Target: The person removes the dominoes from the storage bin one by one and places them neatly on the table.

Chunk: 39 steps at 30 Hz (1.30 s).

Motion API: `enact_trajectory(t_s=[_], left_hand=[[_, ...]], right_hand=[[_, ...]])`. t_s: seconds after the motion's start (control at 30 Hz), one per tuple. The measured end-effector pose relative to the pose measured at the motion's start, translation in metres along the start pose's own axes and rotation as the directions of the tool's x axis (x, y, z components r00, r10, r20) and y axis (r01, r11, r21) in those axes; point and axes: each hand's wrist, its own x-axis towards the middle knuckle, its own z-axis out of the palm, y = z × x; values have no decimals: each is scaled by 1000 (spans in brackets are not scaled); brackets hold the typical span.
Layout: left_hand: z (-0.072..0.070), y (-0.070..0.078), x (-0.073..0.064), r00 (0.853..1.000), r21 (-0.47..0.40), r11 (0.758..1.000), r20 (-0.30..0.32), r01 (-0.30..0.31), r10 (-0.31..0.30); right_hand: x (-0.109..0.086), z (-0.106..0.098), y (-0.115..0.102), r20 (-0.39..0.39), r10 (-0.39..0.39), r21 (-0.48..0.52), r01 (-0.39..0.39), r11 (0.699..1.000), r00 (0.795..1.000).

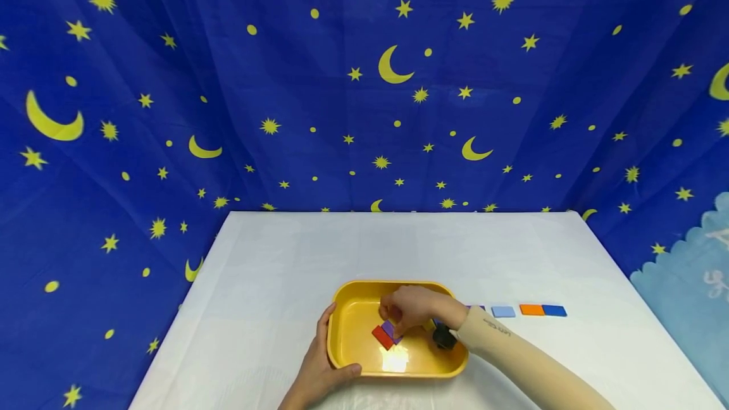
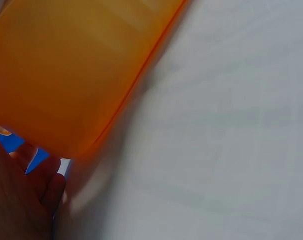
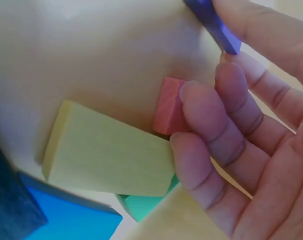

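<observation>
A yellow plastic tub (image 1: 347,340) sits near the front of the white table. My left hand (image 1: 319,359) grips its left end, thumb along the front rim and fingers round the side; the tub's outer wall (image 2: 76,75) fills the upper left of the left wrist view. My right hand (image 1: 412,305) reaches down inside. Its thumb and index finger pinch a purple block (image 3: 219,30). A red block (image 1: 382,338) shows beside the fingers in the head view. Near the other fingertips in the right wrist view are a pinkish-red block (image 3: 167,105) and a pale yellow block (image 3: 106,155).
Blue (image 3: 71,215), green (image 3: 141,204) and dark (image 3: 11,200) blocks also lie in the tub. On the table to its right, a light blue block (image 1: 504,312), an orange block (image 1: 531,310) and a blue block (image 1: 554,310) form a row. A starry blue curtain (image 1: 342,100) surrounds the table.
</observation>
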Motion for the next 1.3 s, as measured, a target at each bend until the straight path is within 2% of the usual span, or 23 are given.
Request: enact_trajectory(t_s=[0.17, 0.43, 0.7, 0.93, 1.3], left_hand=[[0, 0, 0, 1000, -24, 1000, 3, -5, 5], [0, -1, 1, 1000, -43, 999, 3, -15, 15], [-1, -1, 0, 1000, -21, 1000, -4, -11, 10], [0, -1, 0, 1000, -5, 1000, -11, -20, 20], [0, 1, 0, 1000, 3, 1000, -1, -1, 1]], right_hand=[[-2, 3, 1, -27, -8, -29, 7, 1000, 1000], [-6, 5, -2, -73, -13, -174, 0, 985, 997], [-7, 2, 1, 2, -72, -78, 71, 994, 997], [-10, 5, 3, 15, -144, -95, 144, 985, 990], [-11, 6, 3, 5, -76, -112, 76, 991, 997]])
